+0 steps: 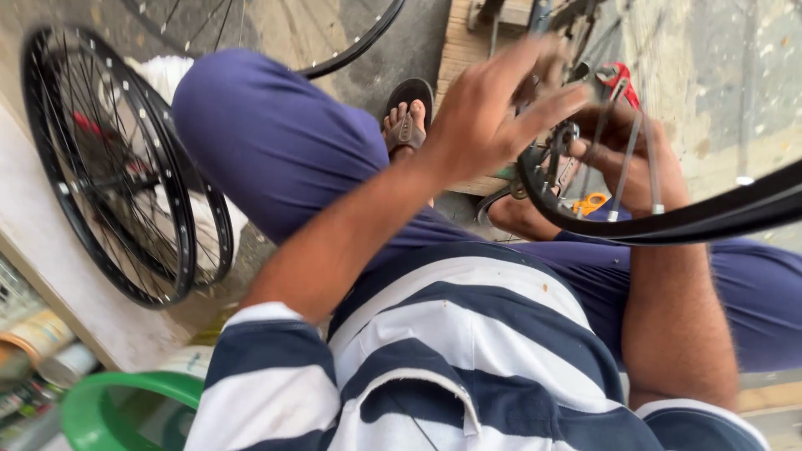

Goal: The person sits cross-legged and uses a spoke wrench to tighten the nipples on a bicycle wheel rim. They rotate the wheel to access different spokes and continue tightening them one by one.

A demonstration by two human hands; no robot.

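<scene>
1. Two bare hands work at a bicycle wheel [668, 219] held across the lap of a seated person in blue trousers and a striped shirt; its black rim arcs from the hub area out to the right edge of the view.

2. Left hand [493, 108] is raised above the hub, fingers spread and blurred; it looks mostly open, and whether it grips anything cannot be told from this view.

3. Right hand [622, 159] sits behind the spokes [626, 167] near the hub [561, 142], fingers curled in among them; it seems closed around the hub end or a spoke, though the rim hides the grip.

4. Judged from its build, the wheel should handle as light but awkward: the rim is stiff and gives a firm hold, while the thin spokes are springy, can bend under a sideways pull, and make a poor handhold. Rim edge and hub body look like the safest places to hold it.

5. An orange tool [591, 202] lies below the hub, and a red-handled tool [618, 77] lies beyond it near a wooden board [455, 58].

6. More black wheels [109, 167] lean at the left beside a white ledge [75, 292], with a green basin [100, 409] at lower left.
</scene>
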